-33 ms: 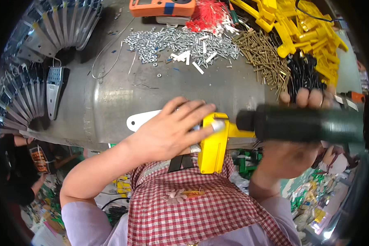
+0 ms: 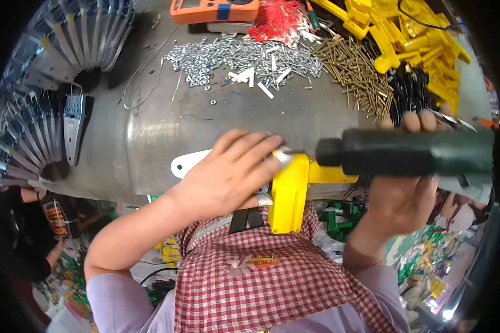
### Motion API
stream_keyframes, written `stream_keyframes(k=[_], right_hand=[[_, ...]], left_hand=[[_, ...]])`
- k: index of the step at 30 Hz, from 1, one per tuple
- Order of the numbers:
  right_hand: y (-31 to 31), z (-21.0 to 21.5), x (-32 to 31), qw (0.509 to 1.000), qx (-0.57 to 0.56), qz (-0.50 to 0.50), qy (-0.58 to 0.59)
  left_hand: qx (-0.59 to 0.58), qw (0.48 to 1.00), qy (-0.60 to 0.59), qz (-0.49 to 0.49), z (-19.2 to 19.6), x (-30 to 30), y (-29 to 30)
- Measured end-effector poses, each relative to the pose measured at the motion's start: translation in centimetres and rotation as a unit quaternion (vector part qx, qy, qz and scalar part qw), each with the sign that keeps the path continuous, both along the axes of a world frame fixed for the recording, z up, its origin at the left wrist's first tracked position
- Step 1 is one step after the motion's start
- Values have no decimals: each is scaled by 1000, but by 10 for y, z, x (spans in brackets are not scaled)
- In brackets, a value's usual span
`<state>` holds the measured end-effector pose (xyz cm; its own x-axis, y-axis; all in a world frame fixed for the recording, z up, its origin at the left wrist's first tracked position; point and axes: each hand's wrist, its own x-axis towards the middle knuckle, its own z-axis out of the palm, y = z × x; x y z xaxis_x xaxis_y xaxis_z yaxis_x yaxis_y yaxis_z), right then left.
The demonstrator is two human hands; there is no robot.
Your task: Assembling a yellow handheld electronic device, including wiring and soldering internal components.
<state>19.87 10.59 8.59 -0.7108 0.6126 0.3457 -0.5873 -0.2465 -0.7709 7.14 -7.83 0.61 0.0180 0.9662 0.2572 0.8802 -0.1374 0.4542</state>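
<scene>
Head view: left hand drapes over the white plate, fingers extended against the yellow part at the bench edge; right hand's fingers grasp the dark green tool, best aligned squarely, part braced.

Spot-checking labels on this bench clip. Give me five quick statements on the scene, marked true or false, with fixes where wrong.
1. The right hand holds a dark green tool. True.
2. The boxy part beside the left hand is blue. False: the boxy part is yellow.
3. The brass-coloured screws lie left of the silver screws. False: the brass-coloured screws lie to the right of the silver screws.
4. The orange device sits farther from the person than the silver nuts. True.
5. The person's apron is plain white. False: the apron is checked in red and white.
</scene>
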Motion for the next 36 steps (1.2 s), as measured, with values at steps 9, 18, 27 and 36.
stream_keyframes(k=[9, 18, 27, 36], right_hand=[[76, -58, 58, 961, -273, -50, -2], [64, -77, 39, 947, -320, -23, 11], [64, -85, 43, 948, -311, -46, -35], [62, -81, 43, 949, -313, -26, -13]], left_hand=[[4, 975, -151, 166, -8, 8, 2], [-41, 962, -193, 189, -6, 6, -4], [-6, 944, 92, 318, 4, -52, 4], [-5, 973, 97, 210, 6, -46, 3]])
